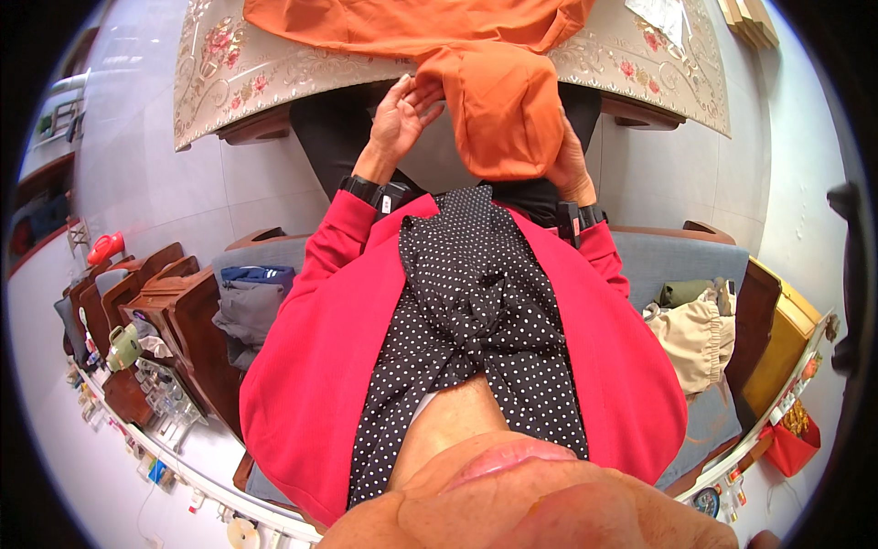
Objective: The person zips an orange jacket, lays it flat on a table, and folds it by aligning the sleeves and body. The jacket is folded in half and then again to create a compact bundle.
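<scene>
An orange cloth garment [411,24] lies over the edge of a table with a flowered cover [274,75]. One part of it, perhaps the hood [504,110], hangs off the edge above my lap. My right hand [573,154] holds that part from its right side, the fingers partly hidden behind the fabric. To its left is my left hand [405,113], palm up with the fingers apart; its fingertips reach the cloth's left edge, and whether they grip it I cannot tell. Dark devices are strapped on both wrists.
Folded grey and blue clothes [250,312] lie on the sofa [686,257] at my left, beige trousers [693,343] at my right. A crumpled white item [662,17] is on the table's far right. Wooden furniture with a green jug [125,348] stands at left.
</scene>
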Demonstrator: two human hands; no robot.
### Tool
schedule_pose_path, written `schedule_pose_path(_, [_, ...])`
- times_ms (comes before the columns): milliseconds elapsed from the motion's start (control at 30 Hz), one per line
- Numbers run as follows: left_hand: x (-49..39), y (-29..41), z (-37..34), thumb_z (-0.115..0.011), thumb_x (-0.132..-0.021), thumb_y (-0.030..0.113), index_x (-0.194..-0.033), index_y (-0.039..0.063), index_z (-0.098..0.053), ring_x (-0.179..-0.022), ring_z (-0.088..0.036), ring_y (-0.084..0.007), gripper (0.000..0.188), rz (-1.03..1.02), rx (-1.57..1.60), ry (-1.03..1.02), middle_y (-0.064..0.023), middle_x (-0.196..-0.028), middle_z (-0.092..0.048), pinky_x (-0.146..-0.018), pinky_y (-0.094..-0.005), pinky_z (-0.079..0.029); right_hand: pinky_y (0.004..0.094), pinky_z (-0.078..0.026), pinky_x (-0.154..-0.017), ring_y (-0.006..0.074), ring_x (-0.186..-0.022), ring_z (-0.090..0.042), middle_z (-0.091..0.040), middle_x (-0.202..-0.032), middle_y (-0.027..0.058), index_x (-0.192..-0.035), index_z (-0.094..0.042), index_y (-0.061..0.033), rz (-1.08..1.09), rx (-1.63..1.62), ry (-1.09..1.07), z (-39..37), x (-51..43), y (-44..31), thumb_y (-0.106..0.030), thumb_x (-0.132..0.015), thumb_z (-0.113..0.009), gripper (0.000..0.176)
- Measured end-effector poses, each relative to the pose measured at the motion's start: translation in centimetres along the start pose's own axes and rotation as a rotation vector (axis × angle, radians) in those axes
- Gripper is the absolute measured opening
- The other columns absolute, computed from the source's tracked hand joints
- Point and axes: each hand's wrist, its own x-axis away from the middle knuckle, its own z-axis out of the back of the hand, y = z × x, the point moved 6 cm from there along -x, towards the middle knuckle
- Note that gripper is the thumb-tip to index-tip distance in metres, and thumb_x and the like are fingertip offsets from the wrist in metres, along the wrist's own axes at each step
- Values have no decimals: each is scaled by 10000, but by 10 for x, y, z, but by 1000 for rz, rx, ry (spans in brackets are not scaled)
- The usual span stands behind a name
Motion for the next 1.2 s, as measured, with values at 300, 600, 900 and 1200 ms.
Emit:
schedule_pose_path(300, [5,-57,4,-671,-967,329,-1281,106,-600,-1107,-621,-142,392,327,-30,-74,-25,-1217,-667,-991,-366,-481,374,-487,-1041,197,-1224,-593,-616,-1356,90,-1387,-540,-39,-206,170,209,24,24,24,-438,-1025,-544,538])
schedule_pose_path(600, [48,-63,-1,-795,-863,232,-1281,14,-602,-1018,-654,-137,510,413,-659,-265,-57,-1105,-697,-886,-298,-529,253,-512,-866,94,-957,-637,-698,-1101,33,-1219,-642,22,-127,1046,374,30,34,32,-297,-977,-673,402])
schedule_pose_path(900, [61,-48,3,-701,-947,367,-1182,5,-652,-844,-636,-103,434,515,-1254,-282,-18,-982,-692,-732,-257,-527,270,-562,-673,107,-714,-671,-712,-850,23,-978,-712,-5,-440,1234,415,31,48,19,-372,-1012,-606,384])
schedule_pose_path(1200, [12,60,-71,-596,-1004,412,-1227,105,-624,-836,-648,-127,380,392,-864,-581,-1,-993,-677,-639,-245,-533,347,-546,-857,212,-1000,-674,-691,-1135,128,-1248,-622,8,-457,1027,-127,-69,-46,-63,-406,-1039,-520,475])
